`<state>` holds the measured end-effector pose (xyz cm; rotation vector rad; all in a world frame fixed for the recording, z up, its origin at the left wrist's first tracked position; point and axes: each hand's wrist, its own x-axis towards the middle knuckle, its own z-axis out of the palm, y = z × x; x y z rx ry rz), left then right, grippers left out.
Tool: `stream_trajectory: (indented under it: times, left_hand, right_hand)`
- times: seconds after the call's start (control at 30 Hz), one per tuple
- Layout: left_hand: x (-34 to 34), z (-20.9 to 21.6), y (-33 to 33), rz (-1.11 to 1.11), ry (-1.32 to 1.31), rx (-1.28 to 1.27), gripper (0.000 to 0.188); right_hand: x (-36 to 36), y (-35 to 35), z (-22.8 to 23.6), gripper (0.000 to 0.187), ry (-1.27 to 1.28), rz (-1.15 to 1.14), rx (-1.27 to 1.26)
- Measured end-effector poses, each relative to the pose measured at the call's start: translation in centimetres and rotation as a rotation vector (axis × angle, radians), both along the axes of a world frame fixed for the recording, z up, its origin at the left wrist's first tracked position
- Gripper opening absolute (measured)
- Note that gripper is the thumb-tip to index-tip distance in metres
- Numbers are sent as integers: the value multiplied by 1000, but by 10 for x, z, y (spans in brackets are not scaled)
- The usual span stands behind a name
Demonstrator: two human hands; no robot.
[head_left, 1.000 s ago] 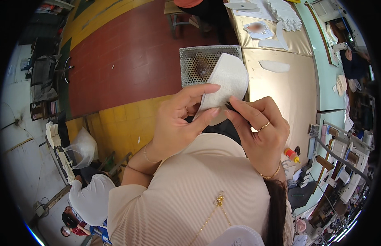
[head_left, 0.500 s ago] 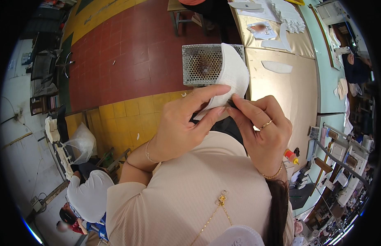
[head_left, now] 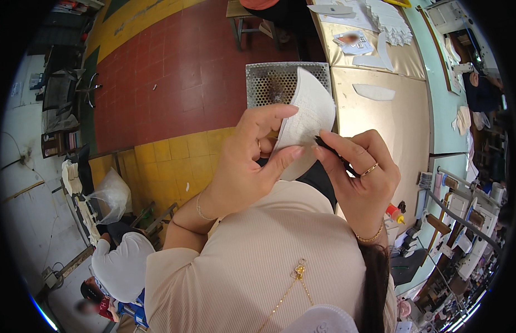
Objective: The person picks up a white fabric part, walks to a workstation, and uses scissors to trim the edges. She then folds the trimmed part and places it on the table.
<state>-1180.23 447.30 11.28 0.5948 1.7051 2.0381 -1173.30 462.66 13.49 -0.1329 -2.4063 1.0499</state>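
Head view, lower centre: a gold necklace (head_left: 300, 272) lies on a ribbed beige shirt (head_left: 241, 255). Above it, at the middle of the frame, the left hand (head_left: 241, 150) grips a curved white piece (head_left: 312, 111) between thumb and fingers, the piece tilted with its tip toward the top. Just right of centre, the right hand (head_left: 362, 169) pinches a slim dark tool (head_left: 323, 144), its point at the piece's face; whether they touch cannot be told. Beyond, at upper centre, sits a perforated metal box (head_left: 261, 83), partly hidden by the piece. Right of it, a gold-covered table (head_left: 383, 130) bears a flat white cutout (head_left: 374, 92). Farther off, a wooden stool (head_left: 239, 10) stands at the top edge on red floor (head_left: 169, 83).
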Motion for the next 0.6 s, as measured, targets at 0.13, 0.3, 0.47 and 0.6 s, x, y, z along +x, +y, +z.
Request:
stream_trajectory:
  times: [0.13, 0.3, 0.47, 0.6]
  left_hand:
    - [-4, 7, -5, -56, 12, -87, 41]
    - [-1, 0, -8, -27, 181, -228, 41]
    - [1, -7, -4, 51, 329, -198, 44]
    - [1, -5, -4, 38, 344, -235, 45]
  right_hand:
    - [-2, -3, 3, 26, -19, 23, 10]
    - [0, -7, 6, 28, -105, 20, 43]
    - [0, -8, 8, 28, -119, 10, 81]
    - [1, -8, 9, 27, -117, 7, 100]
